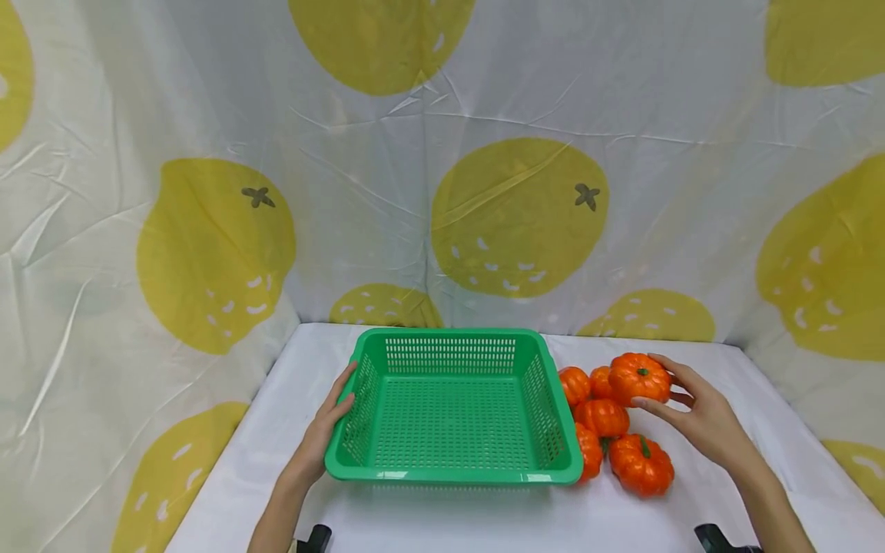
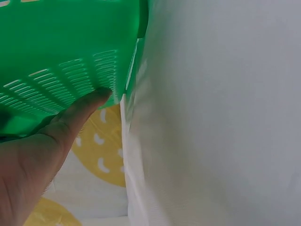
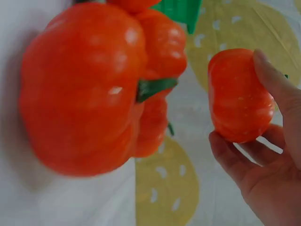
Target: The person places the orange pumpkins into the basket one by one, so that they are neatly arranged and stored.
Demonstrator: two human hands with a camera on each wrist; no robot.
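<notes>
Right fingers (image 3: 273, 81) grip pumpkin (image 3: 239, 96); left fingers (image 1: 339, 384), some hidden, touch basket (image 1: 452, 476), which partly covers another pumpkin (image 1: 589, 452).

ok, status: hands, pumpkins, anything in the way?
Left hand against left side of green basket. Right hand gripping orange pumpkin, raised off table. Five other pumpkins crowding basket's right side, possible obstruction.

The basket (image 1: 456, 476) looks like smooth plastic with a soft gloss along its rim and wall panels pierced by slots. The pumpkins (image 1: 641, 465) near the counter's (image 1: 698, 453) right edge are ribbed and glossy, catching bright highlights. White, matt material covers the counter, and the backdrop (image 1: 359, 192) beyond its far edge is creased sheeting with a faint sheen.
</notes>
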